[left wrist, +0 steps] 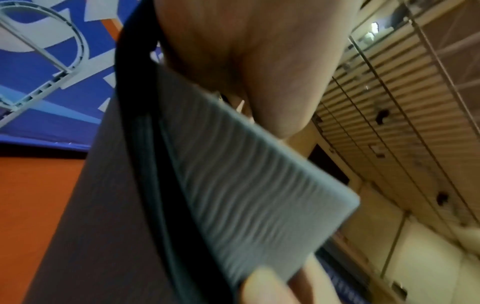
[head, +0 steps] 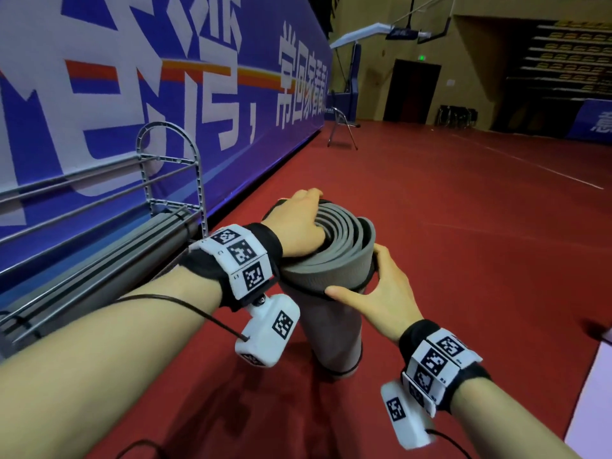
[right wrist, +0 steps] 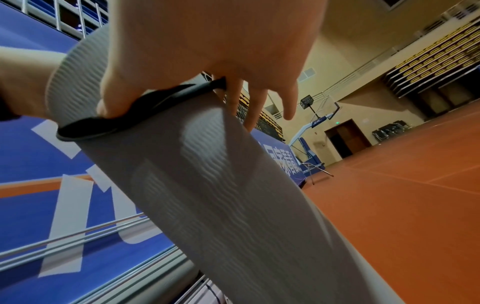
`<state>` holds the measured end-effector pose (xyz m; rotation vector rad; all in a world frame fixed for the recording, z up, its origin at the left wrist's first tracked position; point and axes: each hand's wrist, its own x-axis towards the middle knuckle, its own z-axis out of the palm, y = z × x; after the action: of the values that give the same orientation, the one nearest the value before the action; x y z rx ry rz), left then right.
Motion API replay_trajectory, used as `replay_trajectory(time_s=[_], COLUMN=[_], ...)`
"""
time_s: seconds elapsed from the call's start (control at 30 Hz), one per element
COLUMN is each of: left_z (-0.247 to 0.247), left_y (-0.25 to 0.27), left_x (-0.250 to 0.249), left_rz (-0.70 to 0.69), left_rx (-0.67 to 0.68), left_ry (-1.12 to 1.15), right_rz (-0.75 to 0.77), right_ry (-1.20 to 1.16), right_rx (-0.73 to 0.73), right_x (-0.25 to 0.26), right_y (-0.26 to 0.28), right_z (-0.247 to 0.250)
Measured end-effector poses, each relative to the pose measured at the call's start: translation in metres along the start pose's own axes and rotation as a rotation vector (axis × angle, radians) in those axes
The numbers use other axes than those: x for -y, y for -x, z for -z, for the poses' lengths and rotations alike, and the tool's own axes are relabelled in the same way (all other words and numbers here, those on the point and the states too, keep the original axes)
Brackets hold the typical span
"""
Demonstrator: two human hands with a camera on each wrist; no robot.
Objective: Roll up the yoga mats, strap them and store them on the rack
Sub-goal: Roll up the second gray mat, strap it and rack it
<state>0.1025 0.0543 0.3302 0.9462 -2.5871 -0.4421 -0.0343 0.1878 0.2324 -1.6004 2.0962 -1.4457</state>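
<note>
Head view — red gym floor, blue banner wall, both hands — left, right — clasping upright grey mat

Right hand pinches black strap around rolled grey mat.

A sports hall with a red floor marked by thin white lines. Along the left runs a long blue banner bearing large white characters and an orange stripe. At its far end stands a folding metal chair. Beyond it the beige back wall holds a dark doorway with a small green sign above. A folded basketball hoop hangs overhead. Tiered yellow seating fills the upper right.
</note>
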Motion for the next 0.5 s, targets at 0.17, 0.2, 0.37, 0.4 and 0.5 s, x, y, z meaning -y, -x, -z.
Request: replay_trajectory(time_s=[0.17,0.2,0.37,0.4,0.5], left_z=[0.018,0.017,0.003,-0.001,-0.011], left_y=[-0.005,-0.005,-0.004,-0.005,-0.004], left_x=[0.011,0.014,0.032,0.033,0.025], left_rz=[0.075,0.119,0.304,0.313,0.278], left_rx=[-0.025,-0.037,0.183,0.213,0.245], left_ry=[0.691,0.806,1.422,1.523,1.633], right_rz=[-0.034,-0.043,-0.072,-0.074,-0.086], right_ry=[-0.1,-0.109,-0.133,-0.134,-0.148], right_rx=[0.049,0.067,0.146,0.153,0.164], right_x=[-0.011,-0.012,-0.017,-0.018,-0.022], right_y=[-0.004,-0.004,-0.001,-0.001,0.002], right_z=[0.008,0.01,0.017,0.019,0.025])
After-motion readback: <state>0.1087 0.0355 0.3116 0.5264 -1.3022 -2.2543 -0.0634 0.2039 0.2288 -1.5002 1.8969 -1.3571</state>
